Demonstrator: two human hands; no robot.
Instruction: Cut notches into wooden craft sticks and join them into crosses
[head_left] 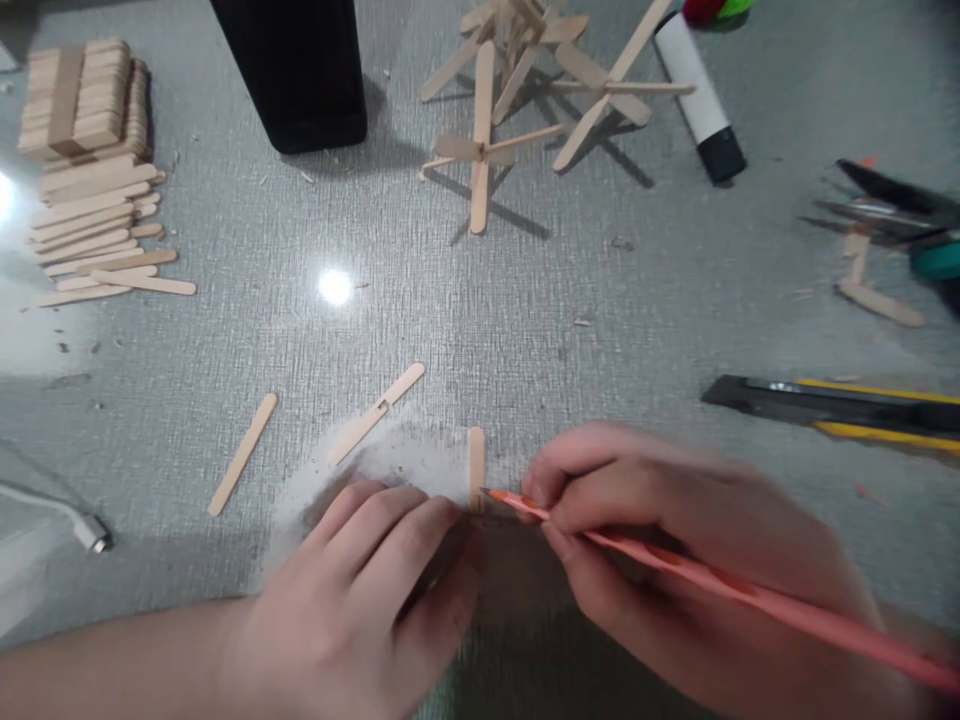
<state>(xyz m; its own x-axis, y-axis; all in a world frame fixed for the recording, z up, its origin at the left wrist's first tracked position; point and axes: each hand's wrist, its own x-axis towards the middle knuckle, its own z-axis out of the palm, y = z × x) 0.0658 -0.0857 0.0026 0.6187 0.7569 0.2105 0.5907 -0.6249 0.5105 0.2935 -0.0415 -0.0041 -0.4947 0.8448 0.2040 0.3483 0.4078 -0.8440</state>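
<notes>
Because our right hand [697,530] pinches a slim coral-pink pencil [750,594] near its sharpened end, we seem to have close control where its tip meets a pale, flat wooden stick [477,455] on the grey textured tabletop [600,380]. Our left hand [367,570] curls beside the stick's lower end, presumably steadying it, though we cannot tell whether it grips.

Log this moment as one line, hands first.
Right hand: holding pink pencil, tip at craft stick | Left hand: beside that stick, contact unclear | Holed craft stick: beyond left hand | Utility knife: lying at right
</notes>
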